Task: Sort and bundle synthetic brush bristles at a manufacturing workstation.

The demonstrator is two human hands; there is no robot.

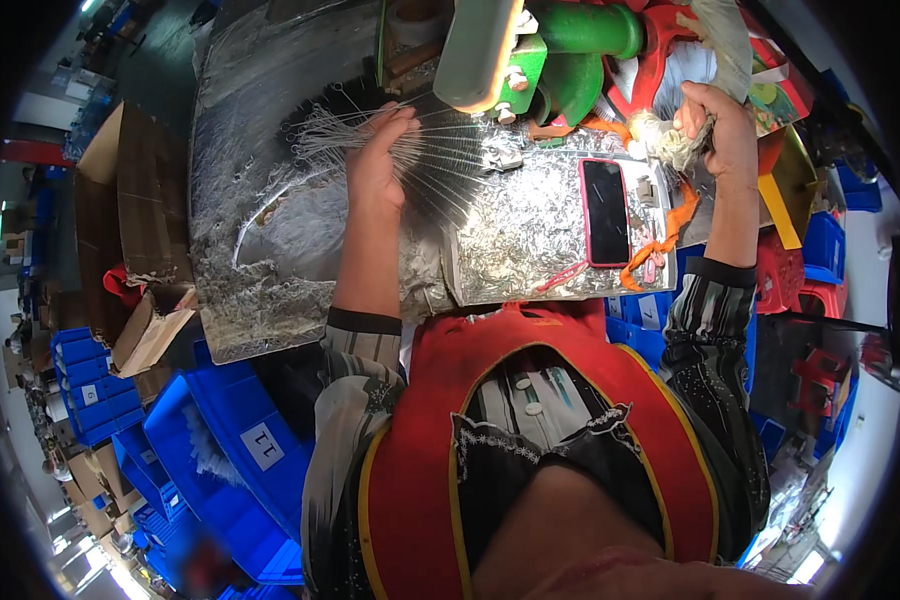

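Observation:
My left hand (380,155) is closed round a fanned bundle of thin wire brushes (440,170). Their looped wire ends stick out to the left, and dark bristles spread on both sides of the fingers. At the right, my right hand (722,130) is closed on a pale, ragged cloth wrap (670,140); whatever lies under the wrap is hidden. Between the hands, toward the far side, stands a green machine (570,35) with bolts and a bright lamp (478,50) in front of it. Red parts (660,50) of the machine rise beside my right hand.
A phone in a red case (606,212) lies on the foil-covered bench top (510,250), with an orange strip (682,215) at its right. Cardboard boxes (145,200) stand beyond the bench's left edge. Blue bins (240,460) are at the lower left, red stools (820,380) far right.

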